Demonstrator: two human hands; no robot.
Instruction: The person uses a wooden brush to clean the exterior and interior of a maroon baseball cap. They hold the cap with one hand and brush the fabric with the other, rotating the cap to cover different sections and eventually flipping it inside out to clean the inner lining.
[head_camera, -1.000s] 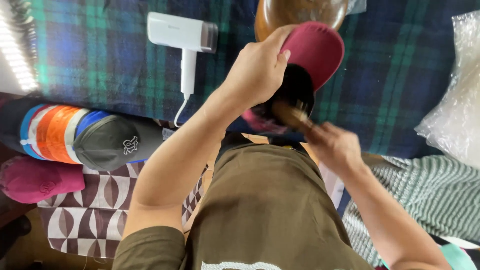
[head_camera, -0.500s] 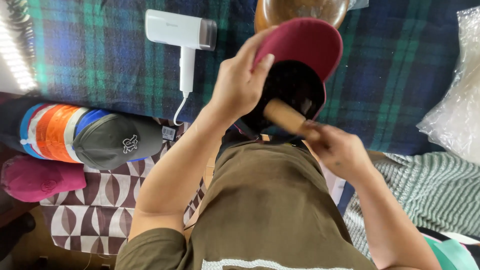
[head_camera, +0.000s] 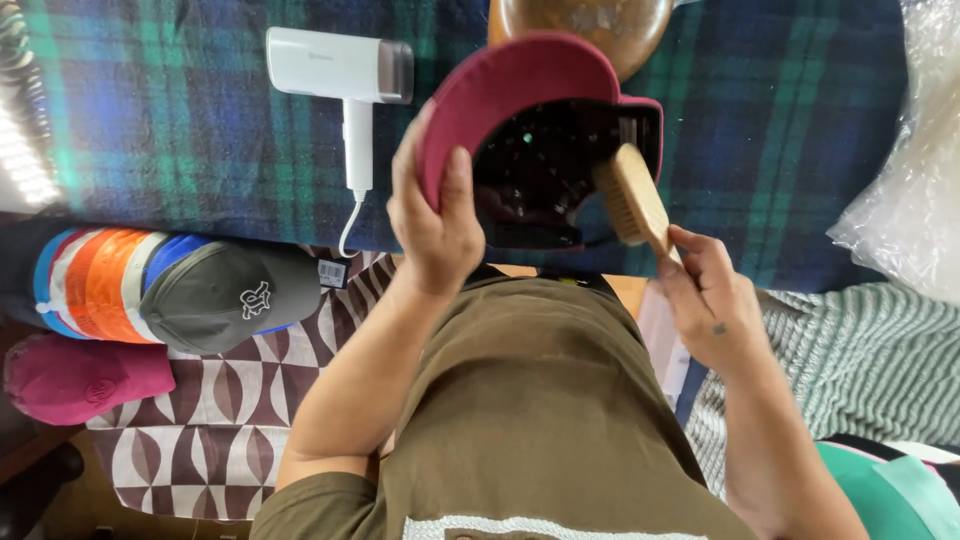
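Observation:
My left hand (head_camera: 434, 222) grips the brim of a maroon baseball cap (head_camera: 520, 95), which is turned so its dark inside faces me. My right hand (head_camera: 708, 300) holds a wooden brush (head_camera: 632, 197) by its handle. The brush head rests at the right side of the cap's inside, bristles toward the lining. Both hands are raised over a blue and green plaid cloth (head_camera: 160, 120).
A white hair dryer (head_camera: 345, 85) lies on the plaid cloth at the left. A wooden bowl (head_camera: 590, 25) sits at the top edge. Stacked caps, a grey one (head_camera: 225, 295) in front and a maroon one (head_camera: 80, 378), lie lower left. Clear plastic wrap (head_camera: 905, 180) is right.
The cap has been tipped up and turned so its inside opens toward me. The brush has moved up from below the cap into its right side.

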